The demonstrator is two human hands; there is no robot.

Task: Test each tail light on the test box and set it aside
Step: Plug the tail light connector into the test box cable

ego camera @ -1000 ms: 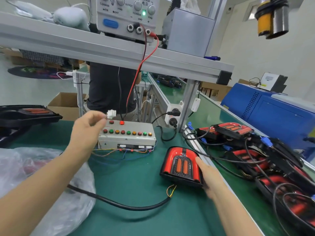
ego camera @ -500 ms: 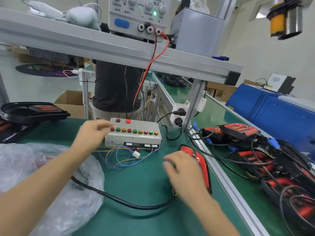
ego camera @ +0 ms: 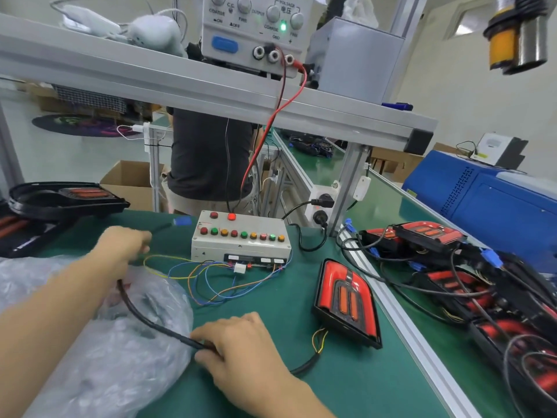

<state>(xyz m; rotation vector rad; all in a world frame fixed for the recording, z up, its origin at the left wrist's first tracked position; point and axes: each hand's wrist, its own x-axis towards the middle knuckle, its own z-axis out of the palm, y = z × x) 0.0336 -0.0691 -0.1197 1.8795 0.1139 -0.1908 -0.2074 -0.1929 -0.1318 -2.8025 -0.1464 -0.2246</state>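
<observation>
Since half a second ago, the right hand [ego camera: 241, 348] has left the tail light [ego camera: 346, 300] and now grips its black cable [ego camera: 144, 315], while the left hand [ego camera: 126, 245] holds the cable's plug end. Unplugged from the test box [ego camera: 241, 236], the light lies on the counter [ego camera: 301, 387]; setting it aside seems next, beside the pile [ego camera: 452, 267].

Gripped the black cable [ego camera: 144, 319] in both hands, left hand [ego camera: 122, 247] near the blurred blue plug [ego camera: 181, 220], possibly its end, right hand [ego camera: 241, 348] lower on the green mat [ego camera: 301, 387], tail light [ego camera: 345, 300] beside the test box [ego camera: 241, 236].
</observation>
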